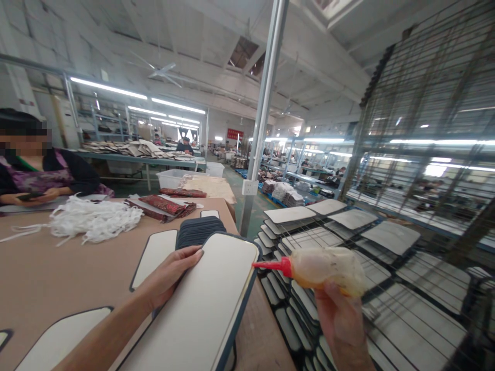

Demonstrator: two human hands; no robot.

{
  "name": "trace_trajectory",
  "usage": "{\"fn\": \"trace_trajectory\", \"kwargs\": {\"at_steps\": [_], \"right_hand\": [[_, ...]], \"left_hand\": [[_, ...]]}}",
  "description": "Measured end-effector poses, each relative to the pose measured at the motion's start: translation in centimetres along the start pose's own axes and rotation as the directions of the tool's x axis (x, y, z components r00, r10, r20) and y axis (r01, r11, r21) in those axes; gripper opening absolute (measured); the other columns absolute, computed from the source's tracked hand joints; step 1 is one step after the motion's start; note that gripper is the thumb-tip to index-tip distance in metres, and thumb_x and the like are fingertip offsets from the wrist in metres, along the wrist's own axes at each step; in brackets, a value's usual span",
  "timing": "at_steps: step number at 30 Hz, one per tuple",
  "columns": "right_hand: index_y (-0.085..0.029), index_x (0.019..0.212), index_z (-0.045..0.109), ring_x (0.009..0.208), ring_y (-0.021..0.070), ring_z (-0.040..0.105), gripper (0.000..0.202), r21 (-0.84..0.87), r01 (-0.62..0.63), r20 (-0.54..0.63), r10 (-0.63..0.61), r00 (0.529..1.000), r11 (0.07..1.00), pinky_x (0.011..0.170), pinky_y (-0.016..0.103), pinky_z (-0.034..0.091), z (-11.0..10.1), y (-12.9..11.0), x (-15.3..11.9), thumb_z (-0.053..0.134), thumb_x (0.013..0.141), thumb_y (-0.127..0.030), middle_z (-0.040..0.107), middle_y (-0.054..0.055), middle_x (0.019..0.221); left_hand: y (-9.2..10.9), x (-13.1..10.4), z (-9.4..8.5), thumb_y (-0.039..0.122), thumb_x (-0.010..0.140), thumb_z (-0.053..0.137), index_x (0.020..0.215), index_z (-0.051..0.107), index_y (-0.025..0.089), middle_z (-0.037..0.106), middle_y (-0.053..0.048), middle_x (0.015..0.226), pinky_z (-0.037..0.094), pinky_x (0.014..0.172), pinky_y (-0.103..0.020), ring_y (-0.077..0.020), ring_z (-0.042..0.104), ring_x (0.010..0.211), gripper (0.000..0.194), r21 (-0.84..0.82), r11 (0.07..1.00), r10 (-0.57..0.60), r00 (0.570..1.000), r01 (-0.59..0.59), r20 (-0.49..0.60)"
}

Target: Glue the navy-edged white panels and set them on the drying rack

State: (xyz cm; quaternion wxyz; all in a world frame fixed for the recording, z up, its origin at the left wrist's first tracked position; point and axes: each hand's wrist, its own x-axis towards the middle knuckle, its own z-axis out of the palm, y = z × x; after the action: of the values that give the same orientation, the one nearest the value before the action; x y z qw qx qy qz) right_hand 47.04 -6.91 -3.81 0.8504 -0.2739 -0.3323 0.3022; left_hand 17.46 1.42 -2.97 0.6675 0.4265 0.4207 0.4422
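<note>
The left hand [168,275] is gripping a seemingly stiff panel [204,304] by its edge; the right hand [342,322] is clasping a soft-looking squeeze bottle [323,264]

Cool, moderate light, ceiling greyish. White tubes [108,88] in rows, glaring, blown out; more bright patches at the hall's far end. Shadows soft, table [31,268] dimmer than the pale board [201,299]. Pale sheen down the pole [265,93]. Rack [421,103] streaky, smeared, stretched toward the right edge. Bottle [328,268] slightly blurred. Distance hazy, detail lost. Pixelated block at far left.
</note>
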Motion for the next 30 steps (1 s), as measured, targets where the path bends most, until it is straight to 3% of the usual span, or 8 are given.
{"fn": "trace_trajectory", "kwargs": {"at_steps": [7, 15, 20, 27, 30], "right_hand": [[-0.027, 0.119, 0.068, 0.07, 0.0189, 0.074, 0.067, -0.016, -0.063, -0.038, 0.062, 0.997, 0.998, 0.069, 0.023, 0.06, -1.0, 0.8, -1.1, 0.091, 0.057, -0.031, 0.079, 0.004, 0.092], [-0.03, 0.11, 0.072, 0.066, 0.0198, 0.073, 0.054, -0.026, -0.105, -0.002, 0.105, 0.995, 0.994, 0.067, 0.026, 0.061, -1.5, 1.2, -2.6, 0.09, 0.059, -0.031, 0.078, 0.001, 0.081], [-0.028, 0.099, 0.076, 0.065, 0.0186, 0.073, 0.045, -0.018, -0.145, 0.031, 0.145, 0.989, 0.989, 0.066, 0.023, 0.061, -1.7, 1.2, -2.9, 0.091, 0.057, -0.031, 0.077, 0.001, 0.076], [-0.022, 0.11, 0.072, 0.077, 0.0287, 0.074, 0.053, -0.096, -0.205, 0.1, 0.214, 0.972, 0.974, 0.07, 0.038, 0.062, -2.4, 1.4, -3.4, 0.087, 0.061, -0.036, 0.078, 0.009, 0.084], [-0.023, 0.113, 0.07, 0.077, 0.0293, 0.073, 0.053, -0.104, -0.228, 0.131, 0.241, 0.962, 0.968, 0.068, 0.039, 0.062, -2.7, 1.3, -3.5, 0.086, 0.063, -0.034, 0.077, 0.009, 0.084]], "left_hand": [[0.0, -0.1, 0.1, 0.028, 0.06, 0.088, 0.098, 0.069, 0.016, 0.077, -0.005, 0.072, 0.055, 0.051, -0.024, -0.0187, 0.07, 0.057, 0.043, -0.029, 0.999, 0.011, 0.998, -0.013, -0.059], [0.3, 0.6, -0.1, 0.017, 0.075, 0.074, 0.095, 0.069, 0.015, 0.076, -0.006, 0.07, 0.056, 0.05, -0.024, -0.0175, 0.069, 0.054, 0.02, -0.053, 0.998, 0.02, 0.994, -0.026, -0.111], [0.7, 0.9, 0.0, 0.016, 0.074, 0.075, 0.093, 0.069, 0.015, 0.076, -0.005, 0.068, 0.055, 0.047, -0.023, -0.0173, 0.068, 0.053, 0.02, -0.035, 0.999, 0.037, 0.994, -0.041, -0.105], [1.3, 1.5, 0.1, 0.014, 0.076, 0.07, 0.085, 0.07, 0.015, 0.074, -0.004, 0.063, 0.054, 0.046, -0.024, -0.0171, 0.067, 0.05, 0.009, -0.02, 0.999, 0.037, 0.99, -0.04, -0.135], [1.5, 1.7, 0.2, 0.013, 0.079, 0.066, 0.081, 0.07, 0.015, 0.074, -0.005, 0.062, 0.054, 0.045, -0.024, -0.0167, 0.066, 0.048, 0.005, -0.014, 0.999, 0.036, 0.989, -0.038, -0.144]]}}
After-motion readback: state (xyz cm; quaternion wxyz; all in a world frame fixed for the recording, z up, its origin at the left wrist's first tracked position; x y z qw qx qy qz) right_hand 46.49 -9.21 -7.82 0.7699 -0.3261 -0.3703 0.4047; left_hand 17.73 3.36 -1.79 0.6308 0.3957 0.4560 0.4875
